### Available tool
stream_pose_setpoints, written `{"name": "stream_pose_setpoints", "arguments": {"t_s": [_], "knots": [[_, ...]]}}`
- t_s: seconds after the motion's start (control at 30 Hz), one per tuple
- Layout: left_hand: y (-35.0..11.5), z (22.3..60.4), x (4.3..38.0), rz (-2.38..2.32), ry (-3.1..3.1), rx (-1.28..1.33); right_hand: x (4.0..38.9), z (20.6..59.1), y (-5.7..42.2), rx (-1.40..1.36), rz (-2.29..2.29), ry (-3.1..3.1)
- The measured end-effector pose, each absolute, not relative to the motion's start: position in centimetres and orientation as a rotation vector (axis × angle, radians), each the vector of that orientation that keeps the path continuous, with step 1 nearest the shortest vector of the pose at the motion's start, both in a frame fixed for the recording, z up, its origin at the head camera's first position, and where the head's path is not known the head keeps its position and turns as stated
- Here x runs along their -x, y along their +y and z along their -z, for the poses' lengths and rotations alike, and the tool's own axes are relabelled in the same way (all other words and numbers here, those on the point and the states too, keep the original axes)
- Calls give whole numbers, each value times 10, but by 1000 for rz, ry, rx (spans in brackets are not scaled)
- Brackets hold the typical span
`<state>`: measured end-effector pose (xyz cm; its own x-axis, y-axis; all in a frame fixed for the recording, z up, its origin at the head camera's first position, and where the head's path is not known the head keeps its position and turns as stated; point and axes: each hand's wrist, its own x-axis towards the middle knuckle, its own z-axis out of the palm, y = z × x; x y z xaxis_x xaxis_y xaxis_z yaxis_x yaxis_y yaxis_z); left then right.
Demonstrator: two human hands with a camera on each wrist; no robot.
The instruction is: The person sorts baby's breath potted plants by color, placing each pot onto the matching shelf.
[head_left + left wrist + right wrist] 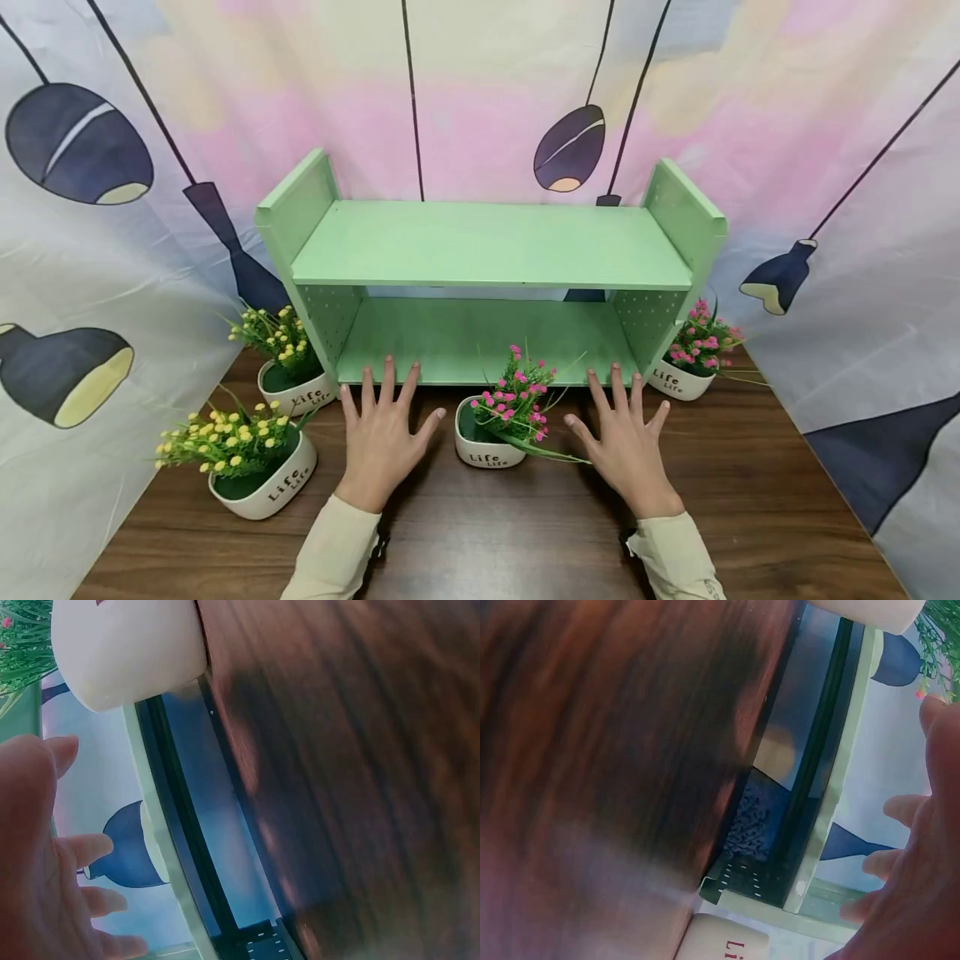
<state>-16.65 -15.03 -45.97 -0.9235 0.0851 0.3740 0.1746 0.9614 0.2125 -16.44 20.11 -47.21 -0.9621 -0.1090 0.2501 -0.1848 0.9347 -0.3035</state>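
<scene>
My left hand is spread out with straight fingers in front of a green two-tier shelf, holding nothing. My right hand is spread likewise, fingertips near the shelf's lower board. Between the hands stands a white oval pot with pink flowers, marked "Life". Its white side, a pot wall, shows in the left wrist view above the left hand. In the right wrist view the right hand also grips nothing. Whether the palms touch the table cannot be told.
Two pots of yellow flowers, a front one and a rear one, stand left of the shelf. Another pink-flowered pot sits by its right side. The brown wooden table ends at a lamp-patterned curtain.
</scene>
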Motion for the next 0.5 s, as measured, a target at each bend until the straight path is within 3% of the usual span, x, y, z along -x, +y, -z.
{"name": "stream_pose_setpoints", "arguments": {"t_s": [0.5], "knots": [[-146,445,151,800,-2747,349,162,471,202,-218,-504,-2854]]}}
